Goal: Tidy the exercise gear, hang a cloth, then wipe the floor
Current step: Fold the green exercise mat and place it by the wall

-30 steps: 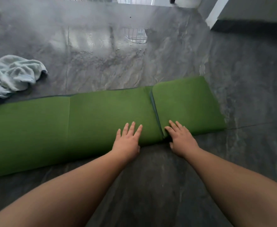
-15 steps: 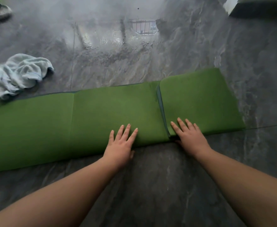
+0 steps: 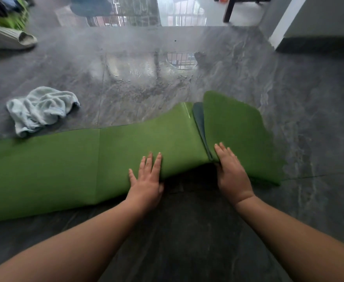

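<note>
Head view: unlike earlier, the green mat's (image 3: 146,143) 3 o'clock fold is raised, gripped by both the left hand (image 3: 146,180) and the right hand (image 3: 231,171), whose fingers are laid flat.

A green exercise mat (image 3: 65,165) is spread across the grey floor (image 3: 187,231), its right end folded and lifted. Its near edge is gripped by the left hand (image 3: 146,180) and the right hand (image 3: 232,174). A pale crumpled cloth (image 3: 41,109) lies beyond its far edge.
</note>
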Available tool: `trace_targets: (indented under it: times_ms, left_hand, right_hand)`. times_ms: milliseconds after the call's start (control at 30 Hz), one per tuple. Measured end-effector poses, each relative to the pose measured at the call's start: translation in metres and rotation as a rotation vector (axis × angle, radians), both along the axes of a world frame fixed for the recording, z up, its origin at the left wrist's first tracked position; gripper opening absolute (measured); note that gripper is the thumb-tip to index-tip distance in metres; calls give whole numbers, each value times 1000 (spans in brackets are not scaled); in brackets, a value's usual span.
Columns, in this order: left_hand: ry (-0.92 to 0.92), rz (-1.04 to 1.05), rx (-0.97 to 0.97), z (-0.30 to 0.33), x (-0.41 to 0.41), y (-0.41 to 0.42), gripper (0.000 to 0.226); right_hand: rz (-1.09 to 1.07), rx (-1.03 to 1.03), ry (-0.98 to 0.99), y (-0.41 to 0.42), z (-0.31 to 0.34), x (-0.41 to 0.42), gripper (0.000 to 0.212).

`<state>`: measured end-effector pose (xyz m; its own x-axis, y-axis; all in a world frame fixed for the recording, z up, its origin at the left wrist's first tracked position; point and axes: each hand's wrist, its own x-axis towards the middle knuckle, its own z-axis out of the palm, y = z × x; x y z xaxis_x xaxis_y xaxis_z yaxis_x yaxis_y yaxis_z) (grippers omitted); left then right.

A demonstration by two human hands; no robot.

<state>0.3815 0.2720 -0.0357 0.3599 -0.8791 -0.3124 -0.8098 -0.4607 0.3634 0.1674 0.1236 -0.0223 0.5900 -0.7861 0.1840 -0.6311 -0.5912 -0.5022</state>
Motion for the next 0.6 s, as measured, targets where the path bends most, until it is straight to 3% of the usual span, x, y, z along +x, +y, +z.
trace_targets:
  times_ms: [200,400,600]
  left_hand:
    - [239,151,-288,22,29,19,90]
    - [372,176,-511,47,62,54,80]
    - [526,251,-768,90,73,70,62]
  right_hand:
    - [2,92,-250,34,42,56,53]
    - [49,114,-362,83,84,123,53]
    - [8,358,-553,128,102,188,48]
